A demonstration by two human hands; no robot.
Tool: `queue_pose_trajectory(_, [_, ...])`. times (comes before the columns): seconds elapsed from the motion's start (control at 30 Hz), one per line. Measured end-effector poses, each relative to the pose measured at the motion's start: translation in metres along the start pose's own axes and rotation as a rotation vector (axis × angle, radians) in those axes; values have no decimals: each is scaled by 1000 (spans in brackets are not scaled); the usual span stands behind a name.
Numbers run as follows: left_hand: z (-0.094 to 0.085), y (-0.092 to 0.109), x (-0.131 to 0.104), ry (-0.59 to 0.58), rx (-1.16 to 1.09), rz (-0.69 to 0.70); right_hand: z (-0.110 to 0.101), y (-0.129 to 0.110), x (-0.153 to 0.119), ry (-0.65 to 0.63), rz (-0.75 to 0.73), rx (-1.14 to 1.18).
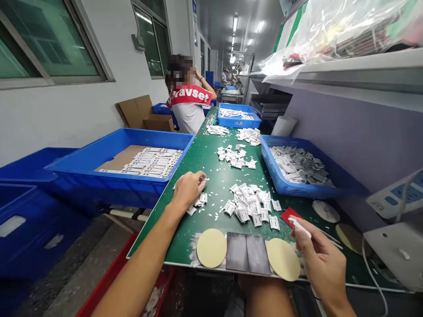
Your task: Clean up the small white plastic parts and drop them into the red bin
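My left hand [189,189] reaches over the left side of the green table [211,167], its fingers pressed together at a small pile of white parts [201,200]; what they hold is too small to name. My right hand [322,255] is raised at the front right, thumb and fingers closed on a small white part [300,226]. Between the hands lies a larger heap of white parts [249,203]. Two round yellow discs [211,248] and dark rectangular plates [247,253] lie along the near edge. A red piece [291,215] is beside my right hand.
A blue basket of white parts [310,188] stands at the right, another blue tray [239,123] at the back. Large blue bins [145,134] stand left of the table. A person [190,110] sits beyond them. A shelf [363,66] overhangs the right side.
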State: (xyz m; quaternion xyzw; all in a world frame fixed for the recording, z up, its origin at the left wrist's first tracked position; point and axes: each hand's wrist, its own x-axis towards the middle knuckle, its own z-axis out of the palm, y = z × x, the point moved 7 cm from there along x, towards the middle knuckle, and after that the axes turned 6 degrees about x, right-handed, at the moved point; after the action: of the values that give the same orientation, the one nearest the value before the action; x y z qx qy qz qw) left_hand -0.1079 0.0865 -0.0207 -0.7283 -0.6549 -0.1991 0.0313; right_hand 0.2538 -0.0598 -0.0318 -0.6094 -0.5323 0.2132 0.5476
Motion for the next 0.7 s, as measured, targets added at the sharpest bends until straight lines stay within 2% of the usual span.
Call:
queue_pose_trajectory(0.2, [-2,7,2,18,-10,115,-4,15,17,71,-104,-71])
queue_pose_trajectory(0.37, [3,7,5,-5,-124,154,-4,25,16,176,-19,80])
queue_pose_trajectory(0.43, [1,4,7,28,-236,106,-5,25,16,224,8,156])
queue_pose_trajectory(0.53, [1,-6,13,84,-554,-27,-6,20,16,241,3,211])
queue_pose_trajectory(0.63, [2,-16,20,96,-781,-116,-6,13,14,163,21,200])
queue_pose_trajectory(0.7, [0,-24,22,85,-955,-195,-3,3,10,27,-6,134])
